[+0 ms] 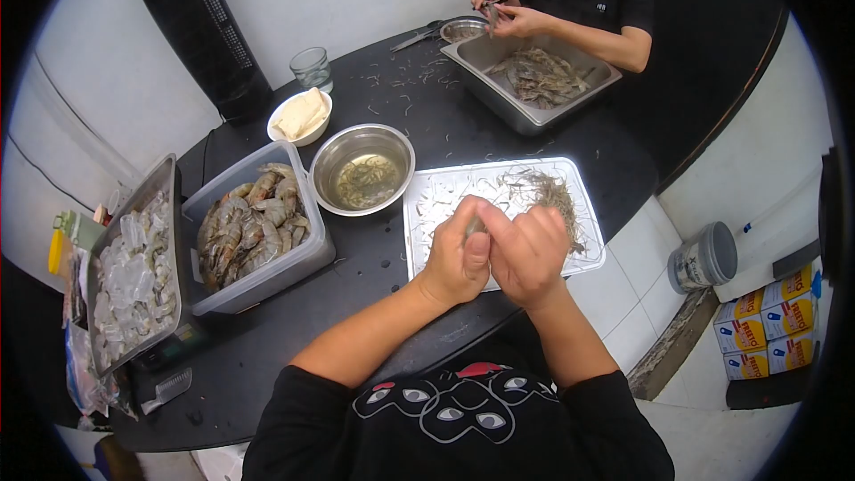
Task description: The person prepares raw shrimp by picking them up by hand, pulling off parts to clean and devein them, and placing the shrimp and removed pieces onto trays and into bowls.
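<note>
Above the white tray [427, 180] my two hands meet, their fingertips close together. My left hand [454, 254] is closed around a greyish shrimp [476, 224], of which only a small part shows. Against it, my right hand [533, 254] is closed with its fingers curled in; what they pinch is hidden. Thin shrimp legs and feelers [554, 200] lie heaped at the tray's right side, with more scraps scattered over it. Left of the tray stands a metal bowl [322, 144] with cloudy liquid and shrimp scraps in it.
Whole shrimp fill a plastic tub [321, 258]; a metal pan [169, 325] holds ice and shrimp. A white bowl [301, 116] and a glass [312, 67] stand behind. Across the table, a co-worker's hands [508, 18] handle a shrimp over a metal pan [525, 120]. Scissors [419, 36] lie nearby.
</note>
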A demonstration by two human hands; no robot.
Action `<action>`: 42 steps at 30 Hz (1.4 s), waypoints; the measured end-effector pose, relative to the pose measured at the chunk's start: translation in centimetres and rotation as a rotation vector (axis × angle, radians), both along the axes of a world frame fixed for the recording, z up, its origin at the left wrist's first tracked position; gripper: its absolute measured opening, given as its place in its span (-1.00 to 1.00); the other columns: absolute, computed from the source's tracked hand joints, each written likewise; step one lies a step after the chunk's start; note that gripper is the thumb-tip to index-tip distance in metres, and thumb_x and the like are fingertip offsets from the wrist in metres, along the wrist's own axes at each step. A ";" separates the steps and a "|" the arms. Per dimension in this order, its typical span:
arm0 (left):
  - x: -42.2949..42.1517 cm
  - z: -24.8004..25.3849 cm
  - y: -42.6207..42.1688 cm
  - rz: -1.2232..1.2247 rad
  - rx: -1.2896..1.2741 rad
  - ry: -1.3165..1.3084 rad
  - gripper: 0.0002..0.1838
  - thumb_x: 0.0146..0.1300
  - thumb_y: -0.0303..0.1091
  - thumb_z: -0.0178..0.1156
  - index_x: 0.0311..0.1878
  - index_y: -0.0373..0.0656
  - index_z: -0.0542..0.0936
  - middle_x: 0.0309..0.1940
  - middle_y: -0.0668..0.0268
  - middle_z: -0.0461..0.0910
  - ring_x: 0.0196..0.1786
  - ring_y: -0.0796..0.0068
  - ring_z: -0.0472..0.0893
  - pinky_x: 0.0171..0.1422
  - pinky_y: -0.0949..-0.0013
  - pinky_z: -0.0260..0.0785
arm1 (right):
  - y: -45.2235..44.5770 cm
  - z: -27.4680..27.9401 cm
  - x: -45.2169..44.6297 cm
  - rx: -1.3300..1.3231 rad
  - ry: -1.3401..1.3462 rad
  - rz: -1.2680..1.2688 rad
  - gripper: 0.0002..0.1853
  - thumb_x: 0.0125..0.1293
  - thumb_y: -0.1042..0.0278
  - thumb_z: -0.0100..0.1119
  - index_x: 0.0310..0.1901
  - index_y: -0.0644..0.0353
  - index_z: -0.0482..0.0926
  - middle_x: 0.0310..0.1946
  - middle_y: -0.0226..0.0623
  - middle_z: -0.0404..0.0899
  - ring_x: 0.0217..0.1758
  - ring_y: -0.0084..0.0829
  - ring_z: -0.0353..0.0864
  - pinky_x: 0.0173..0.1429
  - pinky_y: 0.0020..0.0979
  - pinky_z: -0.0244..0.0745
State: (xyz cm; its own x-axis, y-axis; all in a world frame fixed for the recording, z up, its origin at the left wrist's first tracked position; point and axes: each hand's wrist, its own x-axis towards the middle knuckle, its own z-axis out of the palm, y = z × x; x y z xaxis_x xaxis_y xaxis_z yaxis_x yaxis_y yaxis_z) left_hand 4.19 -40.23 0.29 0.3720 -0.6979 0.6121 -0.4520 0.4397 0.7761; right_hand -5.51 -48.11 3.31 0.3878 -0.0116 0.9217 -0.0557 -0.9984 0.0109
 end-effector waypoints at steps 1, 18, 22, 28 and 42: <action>-0.1 0.1 0.0 -0.002 0.007 0.003 -0.22 0.33 0.38 -0.38 -0.16 -0.30 0.40 -0.42 0.26 0.39 -0.36 0.48 0.40 -0.29 0.42 0.27 | 0.0 0.0 0.1 0.016 -0.008 0.013 -0.66 0.07 0.42 0.17 -0.06 0.20 0.60 -0.65 -0.49 0.20 -0.62 -0.46 0.22 -0.46 -0.38 0.07; 0.5 -0.7 -0.2 -0.160 0.034 0.213 -0.10 0.16 0.55 -0.27 -0.03 -0.28 0.35 -0.39 0.41 0.38 -0.44 0.73 0.33 -0.43 0.61 0.16 | 1.5 0.2 0.2 1.085 0.007 0.480 -0.80 0.39 0.48 0.00 -0.08 0.32 0.60 -0.26 -0.35 0.63 -0.31 -0.68 0.52 -0.24 -0.61 0.45; 0.5 -0.8 -0.1 -0.183 0.041 0.245 -0.06 0.12 0.59 -0.26 -0.03 -0.28 0.36 -0.40 0.40 0.38 -0.46 0.73 0.33 -0.46 0.61 0.17 | 1.4 0.8 -0.1 1.282 0.043 0.571 -0.80 0.39 0.49 0.00 -0.08 0.34 0.59 -0.28 -0.35 0.61 -0.31 -0.65 0.51 -0.23 -0.59 0.45; 0.5 -1.3 -0.4 -0.196 -0.028 0.254 -0.09 0.19 0.52 -0.26 0.00 -0.32 0.39 -0.48 0.37 0.40 -0.52 0.69 0.33 -0.48 0.57 0.16 | 1.2 0.6 -0.1 1.352 -0.009 0.671 -0.80 0.39 0.49 0.00 -0.07 0.37 0.58 -0.34 -0.37 0.59 -0.40 -0.67 0.48 -0.33 -0.61 0.45; 0.8 -1.2 -0.5 -0.259 -0.028 0.269 -0.13 0.18 0.54 -0.26 -0.04 -0.23 0.37 -0.51 0.38 0.37 -0.53 0.71 0.28 -0.47 0.61 0.13 | -1.4 2.2 -0.4 1.263 -0.040 0.460 -0.80 0.36 0.51 0.03 -0.08 0.36 0.60 -0.21 -0.34 0.64 -0.19 -0.64 0.53 -0.08 -0.59 0.41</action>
